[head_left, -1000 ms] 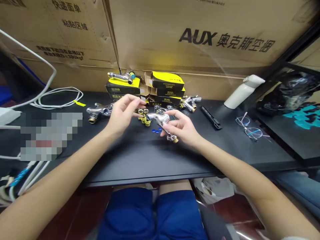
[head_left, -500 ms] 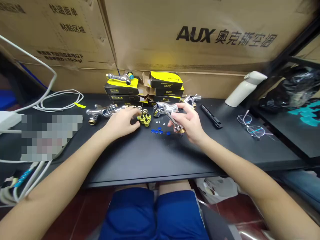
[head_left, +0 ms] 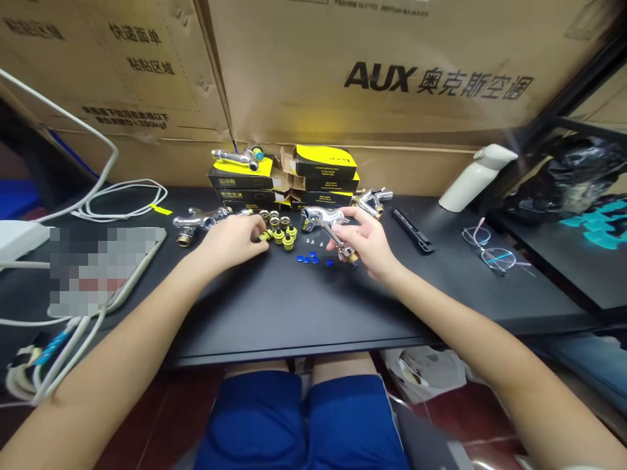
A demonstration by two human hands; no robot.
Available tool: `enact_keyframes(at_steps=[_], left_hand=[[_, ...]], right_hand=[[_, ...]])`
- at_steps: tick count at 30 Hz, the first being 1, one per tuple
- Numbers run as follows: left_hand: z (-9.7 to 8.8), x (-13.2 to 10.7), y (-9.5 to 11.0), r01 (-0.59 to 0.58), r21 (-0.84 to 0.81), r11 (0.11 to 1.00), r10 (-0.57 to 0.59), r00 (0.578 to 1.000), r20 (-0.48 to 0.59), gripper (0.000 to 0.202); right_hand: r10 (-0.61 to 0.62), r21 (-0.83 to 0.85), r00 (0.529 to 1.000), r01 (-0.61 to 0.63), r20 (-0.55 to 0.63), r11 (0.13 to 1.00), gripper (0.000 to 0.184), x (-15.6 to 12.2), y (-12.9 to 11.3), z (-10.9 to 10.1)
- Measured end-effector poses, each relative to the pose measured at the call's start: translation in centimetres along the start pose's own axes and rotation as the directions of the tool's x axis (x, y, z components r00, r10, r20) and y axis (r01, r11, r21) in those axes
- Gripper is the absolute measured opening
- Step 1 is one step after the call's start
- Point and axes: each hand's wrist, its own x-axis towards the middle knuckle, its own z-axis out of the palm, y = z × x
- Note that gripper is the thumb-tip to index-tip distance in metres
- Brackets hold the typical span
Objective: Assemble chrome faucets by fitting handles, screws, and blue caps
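My right hand [head_left: 367, 245] is closed around a chrome faucet body [head_left: 326, 215], its brass threaded end pointing down toward me. My left hand [head_left: 235, 240] is curled at the edge of a group of yellow valve cartridges [head_left: 289, 243], pinching one yellow cartridge [head_left: 266, 235] between thumb and fingers, partly hidden. Brass ring nuts [head_left: 274, 222] lie just behind the group. Between the hands are small white screws [head_left: 312, 241] and several blue caps [head_left: 307, 260]. More chrome faucet bodies [head_left: 193, 225] lie behind my left hand, partly covered by it.
Stacked black-and-yellow boxes [head_left: 326, 163] stand at the back, one bearing a chrome faucet [head_left: 240, 158]. To the right are a black utility knife [head_left: 412, 230], glasses [head_left: 497, 258] and a white bottle [head_left: 475, 179]. A blurred-out phone-like device [head_left: 140, 261] and white cables [head_left: 122, 210] lie left.
My left hand has drawn slightly left from the cartridge group, and the pinched yellow cartridge has shifted with it. My right hand keeps its hold on the faucet. The camera view has shifted a little.
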Motion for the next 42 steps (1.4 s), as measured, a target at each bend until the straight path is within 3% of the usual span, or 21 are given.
enact_keyframes(at_steps=[4, 8, 15, 23, 27, 35, 42], left_hand=[[-0.3, -0.2, -0.5, -0.009, 0.028, 1.000, 0.006, 0.996, 0.087, 0.046], [-0.1, -0.3, -0.4, 0.031, 0.074, 0.997, -0.038, 0.994, 0.100, 0.042], [0.4, -0.1, -0.7, 0.024, -0.030, 0.999, -0.027, 0.993, -0.119, 0.033], [0.5, 0.6, -1.5, -0.050, -0.103, 0.993, 0.023, 0.969, -0.245, 0.033], [0.7, 0.8, -1.5, -0.093, -0.222, 0.971, 0.043, 0.975, -0.219, 0.030], [1.8, 1.0, -1.4, -0.100, -0.233, 0.967, 0.066, 0.987, -0.146, 0.033], [0.1, 0.5, -1.9, -0.124, -0.311, 0.942, 0.109, 0.992, -0.065, 0.047]], right_hand=[[-0.008, -0.006, 1.000, 0.008, 0.005, 1.000, 0.045, 0.0, 0.1, 0.0], [-0.006, -0.007, 1.000, 0.006, 0.004, 1.000, 0.045, -0.1, 0.1, 0.0], [0.012, -0.016, 1.000, -0.012, -0.029, 1.000, 0.044, 0.0, -0.1, 0.0], [0.003, -0.015, 1.000, -0.003, -0.029, 1.000, 0.041, -0.2, -0.3, 0.0], [0.010, -0.027, 0.999, -0.011, -0.041, 1.000, 0.044, -0.2, -0.2, -0.1], [0.019, -0.050, 0.998, -0.023, -0.067, 0.998, 0.045, 0.0, -0.1, -0.2], [0.007, -0.041, 0.996, -0.011, -0.088, 0.999, 0.047, 0.2, -0.1, -0.3]])
